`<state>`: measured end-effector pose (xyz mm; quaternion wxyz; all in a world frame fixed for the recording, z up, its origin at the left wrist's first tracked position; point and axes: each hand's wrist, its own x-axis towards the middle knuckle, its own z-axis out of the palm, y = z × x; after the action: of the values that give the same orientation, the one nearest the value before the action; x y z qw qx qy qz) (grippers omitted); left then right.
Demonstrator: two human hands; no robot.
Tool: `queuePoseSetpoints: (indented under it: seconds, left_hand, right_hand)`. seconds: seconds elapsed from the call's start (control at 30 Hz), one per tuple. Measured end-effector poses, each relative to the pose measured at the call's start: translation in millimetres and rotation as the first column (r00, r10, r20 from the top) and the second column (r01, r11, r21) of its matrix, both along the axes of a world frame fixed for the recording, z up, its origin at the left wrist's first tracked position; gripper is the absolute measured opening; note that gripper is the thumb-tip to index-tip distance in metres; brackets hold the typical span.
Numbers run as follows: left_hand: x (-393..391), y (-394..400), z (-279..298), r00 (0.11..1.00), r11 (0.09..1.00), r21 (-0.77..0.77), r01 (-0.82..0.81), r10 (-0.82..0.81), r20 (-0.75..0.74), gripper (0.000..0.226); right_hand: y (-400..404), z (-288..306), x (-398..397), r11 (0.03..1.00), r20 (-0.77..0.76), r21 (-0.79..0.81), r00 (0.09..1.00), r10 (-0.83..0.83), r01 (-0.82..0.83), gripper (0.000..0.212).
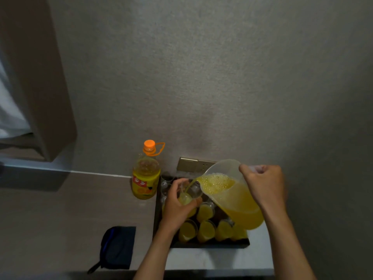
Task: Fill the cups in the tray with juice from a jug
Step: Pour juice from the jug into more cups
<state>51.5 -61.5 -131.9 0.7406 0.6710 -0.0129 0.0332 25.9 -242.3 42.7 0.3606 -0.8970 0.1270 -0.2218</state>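
Roughly seven filled cups [205,229] are sitting in the tray's [212,245] near rows. Left hand [177,205] is gripping a lifted cup [188,194], filling; right hand [262,184] is curling around the tilted jug [232,195]. Far cups [167,181] seemingly empty, dim there.

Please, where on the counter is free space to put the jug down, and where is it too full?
Bare counter lies left of the tray, between the juice bottle and the dark pouch, and in the pale strip before the tray. Inside the tray it is crowded: cups stand close together, under both hands and the tilted jug.
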Motion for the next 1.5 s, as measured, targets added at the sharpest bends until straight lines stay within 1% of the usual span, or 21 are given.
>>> queuePoseSetpoints:
  seconds: [0.1, 0.2, 0.33, 0.63, 0.8, 1.1, 1.33, 1.5]
  left_hand:
    - [-1, 2, -4, 1.0, 1.0, -0.018, -0.024, 0.024, -0.009, 0.061]
    - [-2, 4, -4, 0.999, 0.999, -0.021, -0.047, 0.047, -0.003, 0.062]
    - [-4, 6, -4, 0.999, 0.998, -0.037, -0.047, 0.046, -0.004, 0.062]
    - [-1, 12, -4, 0.998, 0.998, -0.009, -0.056, 0.057, 0.04, 0.059]
    - [0, 14, -1, 0.998, 0.999, -0.005, -0.051, 0.051, 0.038, 0.059]
    - [2, 16, -3, 0.999, 0.999, 0.003, -0.046, 0.046, 0.02, 0.059]
    - [4, 15, -2, 0.998, 0.998, -0.036, -0.052, 0.053, 0.02, 0.059]
    - [8, 17, -6, 0.998, 0.997, -0.027, -0.066, 0.067, 0.021, 0.06]
  right_hand:
    - [1, 2, -1, 1.0, 0.011, 0.003, 1.0, 0.002, -0.002, 0.045]
    - [2, 5, -1, 1.0, 0.03, -0.007, 0.999, -0.017, 0.017, 0.048]
    - [4, 7, 0, 1.0, 0.032, -0.008, 0.999, -0.012, 0.012, 0.049]
    - [4, 12, 6, 1.0, 0.073, -0.005, 0.997, 0.009, -0.009, 0.048]
    - [4, 15, 11, 0.999, 0.078, -0.006, 0.996, 0.038, -0.038, 0.044]
    - [5, 18, 19, 0.997, 0.065, -0.049, 0.996, 0.055, -0.052, 0.046]
    - [9, 19, 24, 0.997, 0.062, -0.06, 0.996, 0.058, -0.055, 0.047]
    - [10, 22, 28, 0.995, 0.072, -0.072, 0.995, 0.069, -0.064, 0.046]
